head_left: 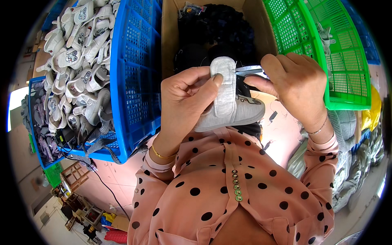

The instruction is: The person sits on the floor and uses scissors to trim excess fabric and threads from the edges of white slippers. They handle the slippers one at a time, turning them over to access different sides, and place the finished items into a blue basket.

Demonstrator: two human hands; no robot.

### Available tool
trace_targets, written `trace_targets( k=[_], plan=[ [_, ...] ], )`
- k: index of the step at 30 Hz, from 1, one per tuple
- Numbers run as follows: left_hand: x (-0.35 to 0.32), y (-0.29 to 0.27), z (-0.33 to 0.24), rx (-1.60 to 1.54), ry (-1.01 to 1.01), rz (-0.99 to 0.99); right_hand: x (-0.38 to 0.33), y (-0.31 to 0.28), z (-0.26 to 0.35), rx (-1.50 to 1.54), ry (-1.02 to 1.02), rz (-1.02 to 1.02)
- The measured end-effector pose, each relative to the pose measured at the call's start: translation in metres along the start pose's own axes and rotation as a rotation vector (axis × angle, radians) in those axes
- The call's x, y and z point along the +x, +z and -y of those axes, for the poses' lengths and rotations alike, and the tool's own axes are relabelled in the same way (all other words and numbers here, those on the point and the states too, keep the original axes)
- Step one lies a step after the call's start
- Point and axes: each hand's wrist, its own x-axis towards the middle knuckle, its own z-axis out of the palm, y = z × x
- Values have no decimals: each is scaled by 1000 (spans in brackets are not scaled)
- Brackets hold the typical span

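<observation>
Shoe: a small grey baby shoe (234, 112) held up close in front of the chest, between both hands, sole side down and toe to the right; its wide strap (224, 87) stands upright.
Left hand: the left hand (185, 96) is clamped on the shoe, thumb pressing the strap flat from the front and fingers curled behind it, likely to keep the strap taut and steady.
Right hand: the right hand (294, 83) is closed on a pair of small metal snips (249, 70), whose blades point left and meet the strap's right edge near its top; whether the blades are apart or together cannot be told.
Cardboard box: an open brown box (169, 36) just beyond the hands holds dark fabric pieces, within easy reach.
Blue crate: a blue slatted crate (134, 81) on the left is heaped with pale grey and white baby shoes (81, 61), set close to the holding hand.
Green crate: a green crate (326, 53) on the far right holds one or two pale items, mostly bare mesh showing.
Right edge: grey fabric (355, 163) is piled by the right sleeve.
</observation>
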Motion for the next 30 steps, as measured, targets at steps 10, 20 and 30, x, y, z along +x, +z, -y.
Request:
trace_targets(
  k=[10,20,30],
  plan=[
    [-1,1,2,-15,-7,1,0,3,-1,-127,-67,-23],
    [1,1,6,-10,-7,7,-4,8,-1,-30,-14,16],
    [-2,1,8,38,-21,51,-10,46,23,602,390,-25]
  ],
)
